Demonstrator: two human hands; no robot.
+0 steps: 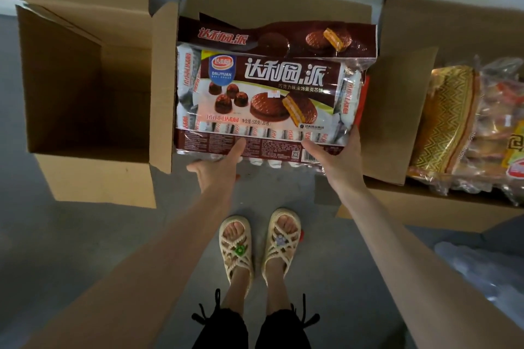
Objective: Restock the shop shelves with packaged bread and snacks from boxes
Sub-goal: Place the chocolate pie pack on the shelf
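Left hand and right hand grip a brown chocolate-pie pack.

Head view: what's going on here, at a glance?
A person grips a large brown-and-white plastic bag of chocolate pies by its near edge with the left hand and right hand, over the middle brown cardboard box. Another such bag lies inside it. The right-hand box holds clear-wrapped bread packs.

Shop stockroom: 3 open cardboard boxes, packaged snacks, grey floor.
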